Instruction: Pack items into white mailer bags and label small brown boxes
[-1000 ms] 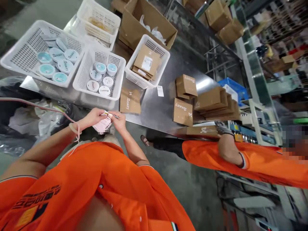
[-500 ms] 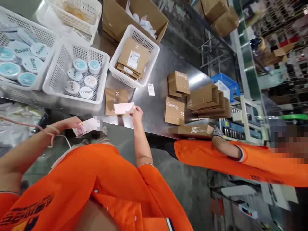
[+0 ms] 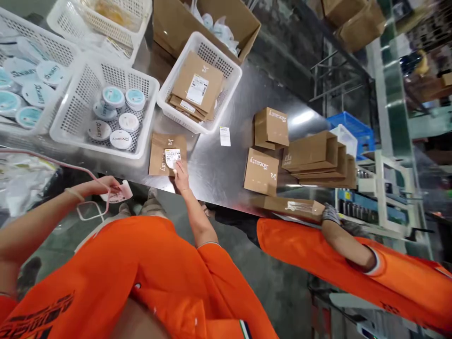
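Note:
My left hand (image 3: 108, 184) hangs off the table's front edge, fingers closed round a curled pinkish-white strip of label paper (image 3: 122, 192). My right hand (image 3: 181, 177) is over the front of the table, its fingers pinched at the lower edge of a printed shipping label (image 3: 173, 157). That label lies over a flat brown cardboard box (image 3: 155, 155) with white print; its lower end looks slightly curled. Whether the whole label is stuck down I cannot tell. Behind the box stands a white basket (image 3: 163, 106) of flat labelled cardboard boxes.
White baskets (image 3: 139, 153) with round tubs stand at left. A loose paper slip (image 3: 225, 136) lies right of the box basket. Folded brown boxes (image 3: 261, 172) stand further right, beside a co-worker's gloved hand (image 3: 331, 214). An open carton (image 3: 169, 26) is at the back. A pink cord (image 3: 70, 157) crosses the left.
My right hand has moved left and down onto the box, and the label now shows its printed face there. The strip in my left hand has curled and sits further left.

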`<action>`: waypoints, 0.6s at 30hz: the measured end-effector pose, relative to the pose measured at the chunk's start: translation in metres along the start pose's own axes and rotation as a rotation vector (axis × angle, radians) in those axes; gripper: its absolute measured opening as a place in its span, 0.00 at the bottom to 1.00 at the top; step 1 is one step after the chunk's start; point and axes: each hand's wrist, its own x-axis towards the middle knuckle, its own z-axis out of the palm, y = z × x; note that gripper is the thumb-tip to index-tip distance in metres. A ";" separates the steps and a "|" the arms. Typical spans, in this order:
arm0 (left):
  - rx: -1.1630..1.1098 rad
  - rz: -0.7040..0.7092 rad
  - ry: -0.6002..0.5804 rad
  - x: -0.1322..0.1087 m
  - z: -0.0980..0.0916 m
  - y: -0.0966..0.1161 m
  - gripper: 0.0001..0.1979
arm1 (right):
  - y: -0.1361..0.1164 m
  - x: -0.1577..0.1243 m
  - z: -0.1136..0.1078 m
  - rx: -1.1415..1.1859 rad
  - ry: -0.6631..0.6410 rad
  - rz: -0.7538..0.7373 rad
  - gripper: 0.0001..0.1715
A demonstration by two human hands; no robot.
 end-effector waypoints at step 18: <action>0.885 0.140 -0.392 0.094 0.070 0.039 0.48 | 0.022 0.008 0.014 -0.620 -0.383 -0.102 0.29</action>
